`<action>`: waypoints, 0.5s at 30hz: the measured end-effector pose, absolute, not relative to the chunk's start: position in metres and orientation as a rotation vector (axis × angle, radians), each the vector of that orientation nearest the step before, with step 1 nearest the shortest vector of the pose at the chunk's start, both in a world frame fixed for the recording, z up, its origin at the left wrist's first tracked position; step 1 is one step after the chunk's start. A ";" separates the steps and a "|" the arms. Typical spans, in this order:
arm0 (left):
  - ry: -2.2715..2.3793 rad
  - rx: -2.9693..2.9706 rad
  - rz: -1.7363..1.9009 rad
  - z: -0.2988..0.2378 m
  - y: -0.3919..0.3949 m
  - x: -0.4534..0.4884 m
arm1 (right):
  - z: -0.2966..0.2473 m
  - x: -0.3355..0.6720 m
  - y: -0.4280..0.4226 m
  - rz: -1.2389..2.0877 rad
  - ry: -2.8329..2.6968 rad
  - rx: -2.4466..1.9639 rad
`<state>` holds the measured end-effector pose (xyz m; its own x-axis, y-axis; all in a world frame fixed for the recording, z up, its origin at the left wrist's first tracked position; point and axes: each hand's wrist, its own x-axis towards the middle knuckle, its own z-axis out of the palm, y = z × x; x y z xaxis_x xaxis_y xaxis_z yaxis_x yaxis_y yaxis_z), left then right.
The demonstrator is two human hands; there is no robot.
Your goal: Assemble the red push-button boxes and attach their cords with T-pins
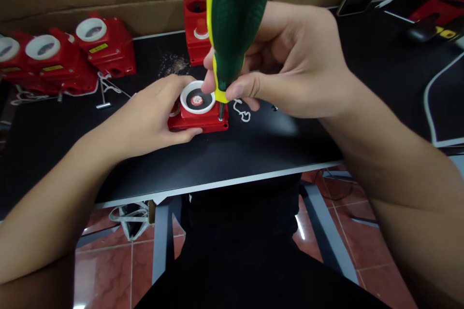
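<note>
A red box (198, 120) with a white ring and black disc on top lies on the black table (253, 154). My left hand (152, 116) is closed around the box's left side, with the thumb under its front edge. My right hand (290, 65) grips a green and yellow screwdriver (234, 14) held upright. The screwdriver's metal tip stands in the box's right front corner. A small white cord (242, 111) lies just right of the box.
Three similar red boxes (68, 55) sit in a row at the far left, and another red part (195, 26) stands behind the work. Cardboard lines the back. A dark device and white cable lie at the far right. The table's front edge is close.
</note>
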<state>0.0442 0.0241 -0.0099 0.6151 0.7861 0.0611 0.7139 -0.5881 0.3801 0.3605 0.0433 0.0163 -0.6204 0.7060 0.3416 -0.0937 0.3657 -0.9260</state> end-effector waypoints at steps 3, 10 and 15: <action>1.198 2.538 0.325 -0.010 0.024 0.045 | 0.017 0.360 0.042 1.282 -1.866 -0.606; 1.193 2.536 0.356 -0.011 0.025 0.046 | 0.010 0.362 0.044 1.074 -1.923 -0.722; 1.172 2.547 0.367 -0.010 0.025 0.046 | 0.011 0.358 0.041 1.064 -1.899 -0.777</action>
